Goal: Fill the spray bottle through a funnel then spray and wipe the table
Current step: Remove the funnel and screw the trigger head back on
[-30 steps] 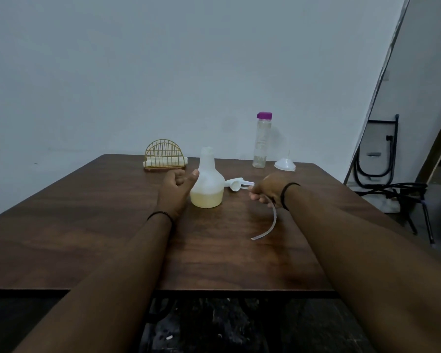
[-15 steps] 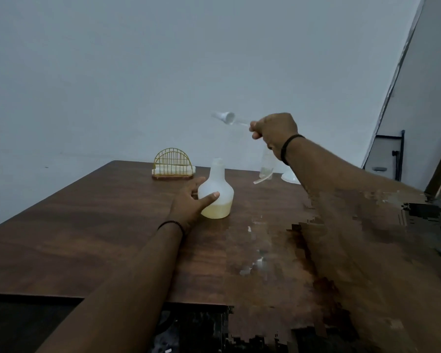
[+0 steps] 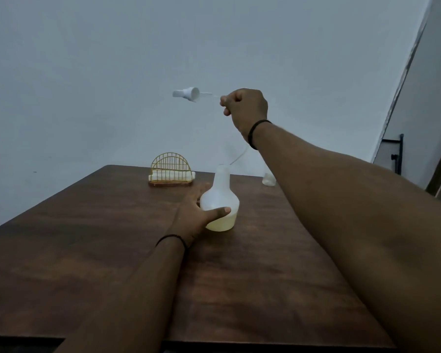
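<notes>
A white translucent spray bottle (image 3: 220, 197), without its head and with yellowish liquid in its base, stands on the brown wooden table (image 3: 112, 250). My left hand (image 3: 196, 212) holds the bottle's round body, thumb across its front. My right hand (image 3: 245, 108) is raised high above the table and grips the white spray head (image 3: 186, 94) by its tube. The head points left. The clear dip tube (image 3: 239, 156) hangs down from my fist, its end just above the bottle's open neck.
A gold wire napkin holder (image 3: 171, 171) with white napkins stands at the table's far edge. A clear bottle's base (image 3: 267, 179) shows behind my right forearm. A black metal frame (image 3: 397, 154) stands by the wall at right.
My right hand lifted the spray head off the table and raised it high, the tube now dangling over the bottle neck. My left hand moved from beside the bottle to hold its body.
</notes>
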